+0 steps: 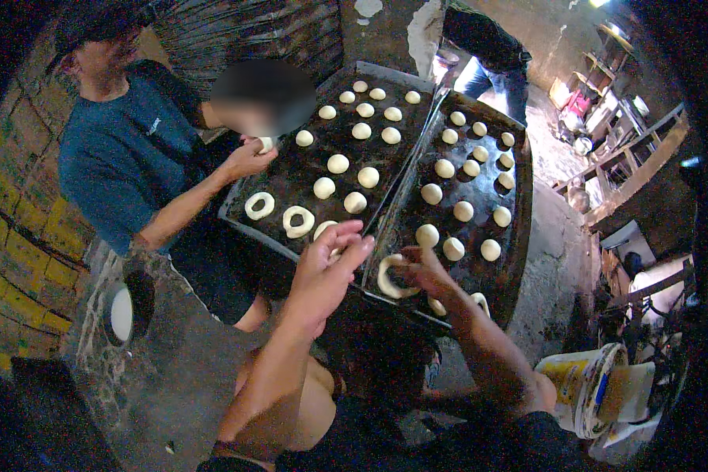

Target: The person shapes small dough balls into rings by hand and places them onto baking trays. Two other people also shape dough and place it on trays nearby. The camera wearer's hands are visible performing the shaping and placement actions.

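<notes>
My right hand [428,272] is at the near edge of the right baking tray [519,259], its fingers curled at the right side of a pale dough ring [386,280]. Above the near corner of the left baking tray [240,189], my left hand [322,271] is raised with fingers stretched and nothing in it. It partly covers a piece of dough [324,229]. Two shaped dough rings, one at the tray's edge [259,206] and one beside it [298,222], lie left of that hand. Round dough balls [368,178] sit on both dark trays, including one ball [427,235] just beyond my right hand.
At the left, a co-worker [130,145] in a dark blue shirt holds a small dough piece [266,145] over the left tray. Another person [492,47] stands beyond the trays. A white bucket [582,385] is at lower right, near a wooden frame [637,169].
</notes>
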The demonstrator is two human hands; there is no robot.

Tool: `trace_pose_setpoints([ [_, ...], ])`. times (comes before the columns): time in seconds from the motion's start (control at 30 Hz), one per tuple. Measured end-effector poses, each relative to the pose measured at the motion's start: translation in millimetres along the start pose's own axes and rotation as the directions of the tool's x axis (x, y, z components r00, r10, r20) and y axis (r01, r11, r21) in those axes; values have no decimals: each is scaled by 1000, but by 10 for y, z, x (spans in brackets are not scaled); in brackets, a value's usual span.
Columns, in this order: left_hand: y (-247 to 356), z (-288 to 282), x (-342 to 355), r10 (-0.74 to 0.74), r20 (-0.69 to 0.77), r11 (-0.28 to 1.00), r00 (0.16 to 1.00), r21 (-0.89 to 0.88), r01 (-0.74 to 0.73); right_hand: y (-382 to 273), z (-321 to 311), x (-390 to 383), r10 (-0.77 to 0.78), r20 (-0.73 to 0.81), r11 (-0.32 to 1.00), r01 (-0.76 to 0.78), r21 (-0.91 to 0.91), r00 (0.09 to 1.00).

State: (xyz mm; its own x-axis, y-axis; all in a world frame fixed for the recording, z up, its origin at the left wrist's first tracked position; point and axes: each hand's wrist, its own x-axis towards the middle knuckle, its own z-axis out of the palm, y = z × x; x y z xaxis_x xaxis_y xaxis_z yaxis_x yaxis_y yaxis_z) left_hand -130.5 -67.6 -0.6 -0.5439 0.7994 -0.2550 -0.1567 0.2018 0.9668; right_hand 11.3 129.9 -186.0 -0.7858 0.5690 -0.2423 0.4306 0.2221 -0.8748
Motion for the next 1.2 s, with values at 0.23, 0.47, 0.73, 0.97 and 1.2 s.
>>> trace_pose_setpoints([
  [0.23, -228, 150, 203, 199, 97, 971, 975, 113, -209, 21, -163, 174, -298, -204, 764, 105, -637, 932],
  [0.47, -325, 504, 367, 155, 229, 970, 961, 150, -192, 507, -661, 629, -362, -207, 732, 140, -666, 909],
  [0.73, -448, 1022, 367, 487, 38, 819, 873, 327, -471, -345, -552, -739, -295, -430, 825, 454, 335, 853],
  [0.97, -296, 1424, -87, 330, 500, 903, 801, -414, -114, -1228, -736, -1935, -186, -651, 753, 532, 386, 736],
  [1.2, -401, 1687, -168, 379, 389, 925, 840, -178, -335, -1080, -622, -2278, -109, -707, 806, 478, 348, 699],
])
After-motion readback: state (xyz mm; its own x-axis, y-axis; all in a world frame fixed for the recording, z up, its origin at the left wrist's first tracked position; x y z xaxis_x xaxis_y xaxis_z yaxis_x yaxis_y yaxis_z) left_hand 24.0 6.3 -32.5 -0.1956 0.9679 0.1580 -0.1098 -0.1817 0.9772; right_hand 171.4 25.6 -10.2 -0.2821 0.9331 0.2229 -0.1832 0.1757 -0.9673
